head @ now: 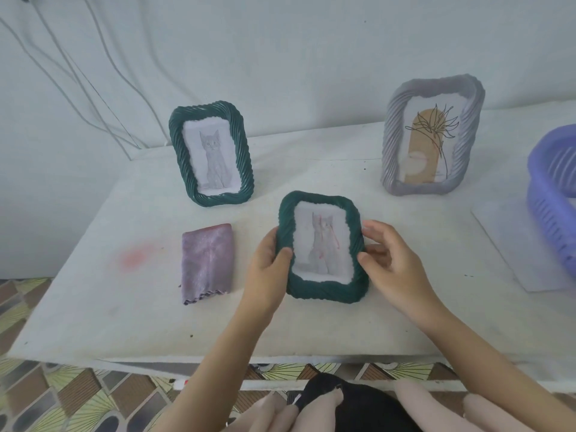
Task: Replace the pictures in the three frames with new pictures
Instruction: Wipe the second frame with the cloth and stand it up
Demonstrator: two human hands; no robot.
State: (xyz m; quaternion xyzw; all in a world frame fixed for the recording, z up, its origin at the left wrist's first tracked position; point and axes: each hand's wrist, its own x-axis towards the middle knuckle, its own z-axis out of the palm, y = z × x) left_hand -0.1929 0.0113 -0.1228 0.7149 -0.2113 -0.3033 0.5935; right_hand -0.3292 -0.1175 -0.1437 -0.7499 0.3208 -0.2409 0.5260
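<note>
- The basket (551, 194) was cut off by the picture's right edge, so only its left part showed; a white sheet (511, 244) lay partly under it, well right of the grip.
- The held frame's (324, 294) back and stand were hidden, and its cat picture (322, 241) was faint, with some red marks hard to make out.
- Whether the held frame's lower edge touched the counter (131, 322) or sat just above it could not be told.
- The left hand (268, 260) clasped the frame's left side, thumb over the front rim and fingers hidden behind it.
- The right hand (392, 260) clasped the right side, thumb on the front rim, fingers curled around the edge with their tips out of sight.
- Both forearms reached up from the lower edge and converged on the frame, which was tilted back and facing the camera.
- Beyond the grip and to its left stood a green frame (212, 194) holding another cat picture (215, 157).
- Beyond the grip and to its right stood a grey frame (396, 141) holding a plant drawing (427, 145).
- A folded purple cloth (207, 263) lay flat just left of the left hand, apart from it.
- A faint pink stain (135, 257) showed further left of the cloth.
</note>
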